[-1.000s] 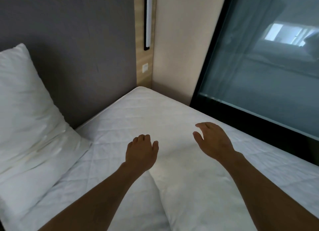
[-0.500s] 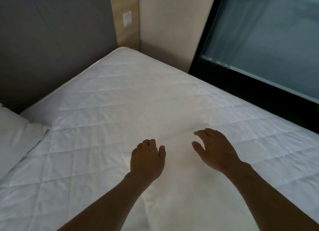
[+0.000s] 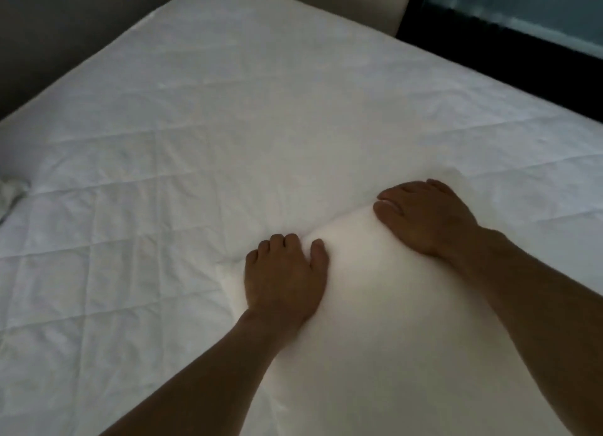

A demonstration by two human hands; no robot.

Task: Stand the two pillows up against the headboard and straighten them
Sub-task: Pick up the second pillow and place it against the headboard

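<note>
1. Quilted white mattress cover (image 3: 202, 148) fills most of your view, with the grey upholstered headboard (image 3: 49, 37) along its far left edge and a dark-framed glass panel (image 3: 522, 28) at the upper right.
2. Your plump white pillow (image 3: 375, 305) lies flat on the bed directly in front of you, well apart from the headboard.
3. Your left hand (image 3: 285, 277) rests on the pillow's far left corner, fingers curled over its edge in a grip on the fabric.
4. Your right hand (image 3: 424, 217) sits on the far right corner, fingers bent over the edge; whether that grip is fully clenched is unclear.
5. A scrap of a second white pillow (image 3: 9, 196) shows at the left edge.
6. Half a second ago both hands hovered spread above the pillow; now they touch it, and your view has tipped lower.
</note>
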